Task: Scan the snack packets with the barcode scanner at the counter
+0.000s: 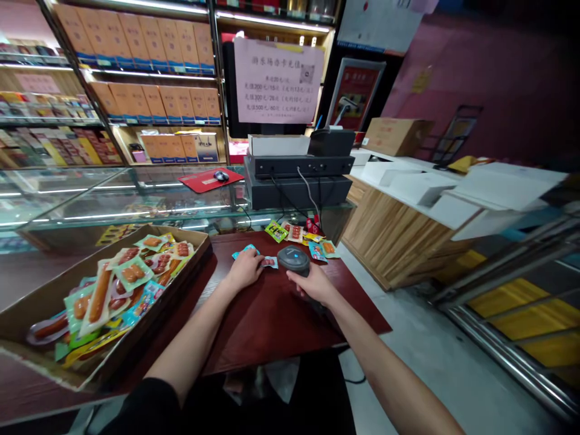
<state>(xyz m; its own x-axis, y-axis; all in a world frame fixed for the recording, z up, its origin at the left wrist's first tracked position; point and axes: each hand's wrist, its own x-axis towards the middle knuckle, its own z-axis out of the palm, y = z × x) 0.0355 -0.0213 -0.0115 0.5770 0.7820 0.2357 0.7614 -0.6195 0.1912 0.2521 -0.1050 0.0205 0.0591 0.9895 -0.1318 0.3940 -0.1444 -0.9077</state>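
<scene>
My right hand (pixel 317 285) is wrapped round the handle of a dark barcode scanner (pixel 292 258), which has a small blue light on its head. The scanner is held above the dark red table (pixel 263 329). To its left, my left hand (pixel 246 269) lies low on the table with fingers curled over a small blue snack packet (pixel 270 262). Blue wrapping shows on both sides of that hand, so I cannot tell whether it is one packet or two. Beyond the scanner, several loose snack packets (pixel 294 233) lie near the table's far edge.
An open cardboard box (pixel 193 244) full of packaged sausages stands at the left. Behind the table, a glass counter (pixel 149 187) bears a red mouse pad (pixel 206 182), a cash drawer (pixel 299 187) and a monitor with a paper notice (pixel 278 81). White boxes (pixel 412 181) sit at right.
</scene>
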